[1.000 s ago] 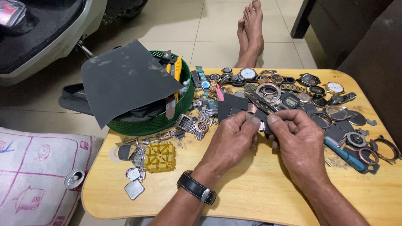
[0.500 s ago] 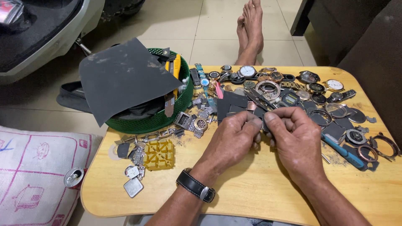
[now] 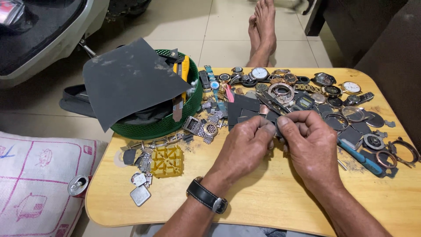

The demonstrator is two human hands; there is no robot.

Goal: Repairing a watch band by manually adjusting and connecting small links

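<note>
Head view: both hands meet over the middle of the wooden desk [image 3: 272,197], knuckles up. The left hand [image 3: 243,147], with a black wristwatch [image 3: 207,200] on its wrist, is curled nearly closed, thumb and forefinger pinching a small dark piece [image 3: 277,130] where the two hands touch. The right hand [image 3: 309,142] is curled the same way, its thumb and forefinger tips pressed on the same piece from the other side. The piece is mostly hidden by the fingers, so what it is cannot be told; it sits just above the desk, near its centre.

At 12 o'clock from the hands lie dark sandpaper pieces [image 3: 243,107] and a scatter of watch cases and dials [image 3: 285,83] running along the far edge toward 2 o'clock. At 3 o'clock a blue-handled tool [image 3: 364,160] lies beside round bezels [image 3: 397,151]. At 10 o'clock stands a green basket [image 3: 175,123], covered by a large dark sandpaper sheet [image 3: 127,79], with a yellow utility knife [image 3: 185,68] sticking out of it. At 9 o'clock sit a yellow plastic grid [image 3: 166,161] and loose metal band links [image 3: 142,160], with a square watch case [image 3: 140,195] near the desk's left edge. Bare feet [image 3: 263,30] rest on the tiled floor beyond the desk, and a printed sack [image 3: 35,184] lies to the left.
</note>
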